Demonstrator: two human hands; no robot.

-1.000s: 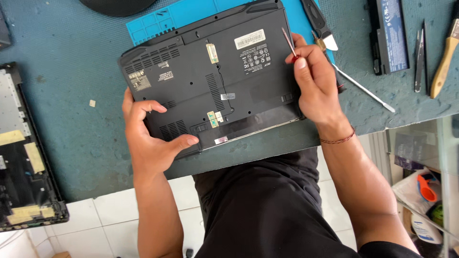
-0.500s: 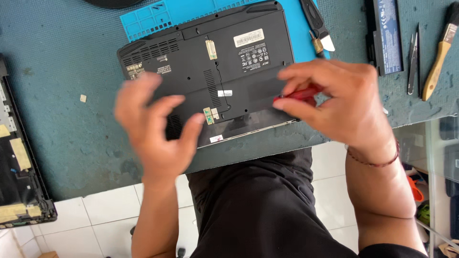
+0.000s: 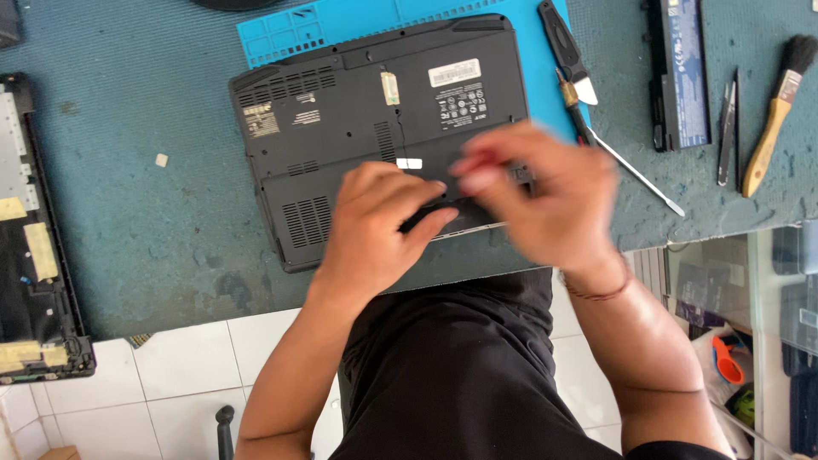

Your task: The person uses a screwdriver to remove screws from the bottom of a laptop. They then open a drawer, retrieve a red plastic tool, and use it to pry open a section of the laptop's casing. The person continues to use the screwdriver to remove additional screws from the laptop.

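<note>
A black laptop [image 3: 341, 111] lies bottom up on a blue mat [image 3: 298, 25], on a teal bench. My left hand [image 3: 375, 230] rests flat on the laptop's near edge, fingers pointing right, with nothing clearly in it. My right hand [image 3: 545, 200] hovers over the laptop's near right corner, blurred by motion. It pinches a small red-handled tool [image 3: 479, 161] at its fingertips. The fingertips of both hands almost meet above the near edge. What lies under the hands is hidden.
A black-handled pry tool [image 3: 562, 43] and a long thin screwdriver [image 3: 635, 175] lie right of the laptop. Farther right are a battery pack [image 3: 677, 72], tweezers [image 3: 726, 128] and a brush [image 3: 774, 115]. An opened laptop shell [image 3: 34, 238] sits at the left edge.
Both hands left the laptop's sides and came together over its near edge. The right hand now pinches a red-handled tool. The laptop has shifted little.
</note>
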